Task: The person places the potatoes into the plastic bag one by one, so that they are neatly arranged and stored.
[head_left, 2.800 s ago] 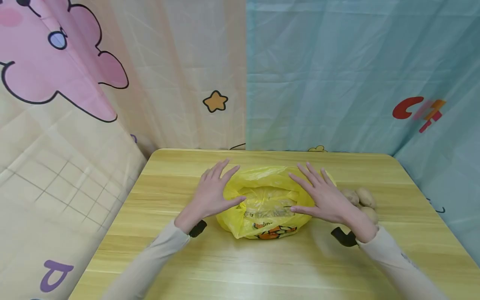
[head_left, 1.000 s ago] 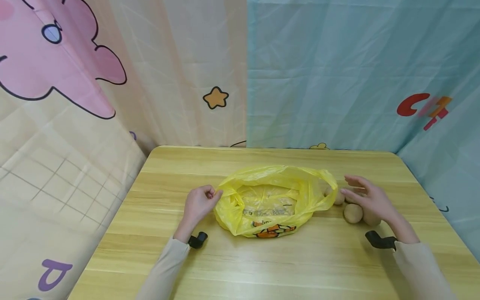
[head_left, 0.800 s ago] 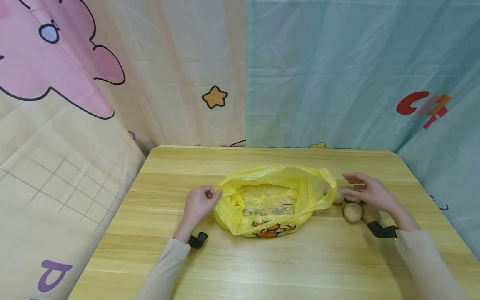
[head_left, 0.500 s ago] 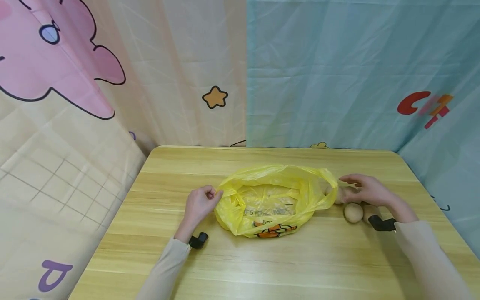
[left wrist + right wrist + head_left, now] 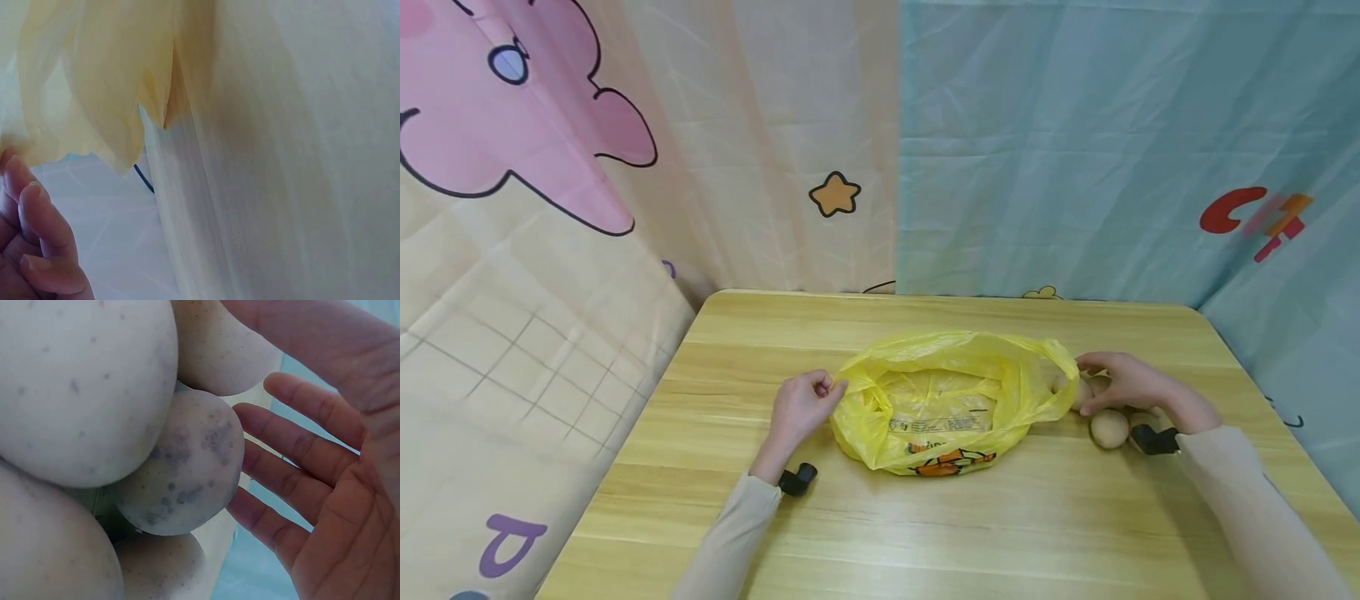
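A yellow plastic bag [image 5: 917, 467] with an orange print lies on the table with its mouth spread upward. My left hand [image 5: 801, 412] pinches the bag's left rim; in the left wrist view the fingertips [image 5: 22, 178] meet the thin plastic. Several potatoes [image 5: 1108, 428] sit to the right of the bag, one partly behind its right handle loop. Around the far potatoes is my right hand [image 5: 1131, 387], thumb and fingers apart. In the right wrist view its fairly straight fingers [image 5: 294, 440] reach the side of a dark-spotted potato [image 5: 194, 462]; the thumb's tip is hidden.
The wooden table [image 5: 925, 542] has rounded far corners. Printed curtains [image 5: 1045, 150] hang close behind it and along both sides. A black wrist mount [image 5: 797, 479] sits at the left wrist and another black mount [image 5: 1153, 439] at the right.
Both hands were spread above the bag; the left has come to its left rim. The right has moved out to the potatoes, then lower and left round the far ones. Potatoes have shifted slightly apart.
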`<state>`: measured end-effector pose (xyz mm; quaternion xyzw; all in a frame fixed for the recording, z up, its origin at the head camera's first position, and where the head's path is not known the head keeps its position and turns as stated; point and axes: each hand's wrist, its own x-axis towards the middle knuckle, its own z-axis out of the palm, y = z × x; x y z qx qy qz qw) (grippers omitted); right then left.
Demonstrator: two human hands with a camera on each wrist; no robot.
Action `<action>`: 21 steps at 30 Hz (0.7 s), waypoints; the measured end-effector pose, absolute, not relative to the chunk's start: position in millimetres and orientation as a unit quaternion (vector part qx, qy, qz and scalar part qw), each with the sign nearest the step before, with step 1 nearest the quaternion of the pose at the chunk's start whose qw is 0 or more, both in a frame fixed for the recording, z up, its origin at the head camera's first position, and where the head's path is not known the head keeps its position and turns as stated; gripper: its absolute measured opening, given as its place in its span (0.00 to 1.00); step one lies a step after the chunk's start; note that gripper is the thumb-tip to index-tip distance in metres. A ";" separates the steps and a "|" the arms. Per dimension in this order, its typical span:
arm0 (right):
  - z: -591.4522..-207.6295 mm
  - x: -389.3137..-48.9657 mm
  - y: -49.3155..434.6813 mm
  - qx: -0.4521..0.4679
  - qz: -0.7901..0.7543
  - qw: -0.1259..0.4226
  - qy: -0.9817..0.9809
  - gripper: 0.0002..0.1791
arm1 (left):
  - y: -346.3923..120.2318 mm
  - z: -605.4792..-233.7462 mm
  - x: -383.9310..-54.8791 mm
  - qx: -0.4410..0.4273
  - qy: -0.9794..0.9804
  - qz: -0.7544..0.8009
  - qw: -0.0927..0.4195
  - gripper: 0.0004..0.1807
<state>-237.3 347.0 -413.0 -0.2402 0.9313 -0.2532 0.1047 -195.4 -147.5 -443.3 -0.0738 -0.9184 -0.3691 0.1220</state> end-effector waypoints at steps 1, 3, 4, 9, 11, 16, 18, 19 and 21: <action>-414.0 -238.1 347.0 -0.243 -0.253 0.104 0.931 0.39 | -147.6 -443.2 -195.6 -0.074 -0.918 -0.370 0.121 0.16; -416.0 -239.6 346.8 -0.245 -0.250 0.102 0.931 0.39 | -147.9 -443.0 -195.9 -0.074 -0.918 -0.372 0.118 0.16; -417.1 -240.2 346.7 -0.245 -0.247 0.101 0.932 0.39 | -148.2 -443.0 -195.9 -0.075 -0.917 -0.373 0.118 0.16; -421.0 -242.2 344.9 -0.245 -0.254 0.114 0.929 0.36 | -149.2 -442.5 -195.6 -0.078 -0.916 -0.377 0.117 0.16; -421.2 -243.0 343.9 -0.242 -0.259 0.124 0.927 0.33 | -149.2 -442.1 -195.5 -0.078 -0.916 -0.377 0.118 0.15; -421.1 -245.0 343.2 -0.235 -0.258 0.148 0.925 0.29 | -147.7 -441.2 -194.4 -0.076 -0.915 -0.379 0.119 0.15; -421.4 -245.4 343.4 -0.235 -0.257 0.150 0.926 0.30 | -147.0 -441.1 -193.9 -0.075 -0.915 -0.379 0.119 0.15; -421.6 -245.5 343.3 -0.236 -0.256 0.150 0.925 0.30 | -146.7 -441.1 -193.6 -0.074 -0.915 -0.379 0.119 0.15; -421.8 -245.7 343.4 -0.238 -0.255 0.150 0.925 0.30 | -146.4 -441.7 -193.4 -0.073 -0.915 -0.379 0.119 0.15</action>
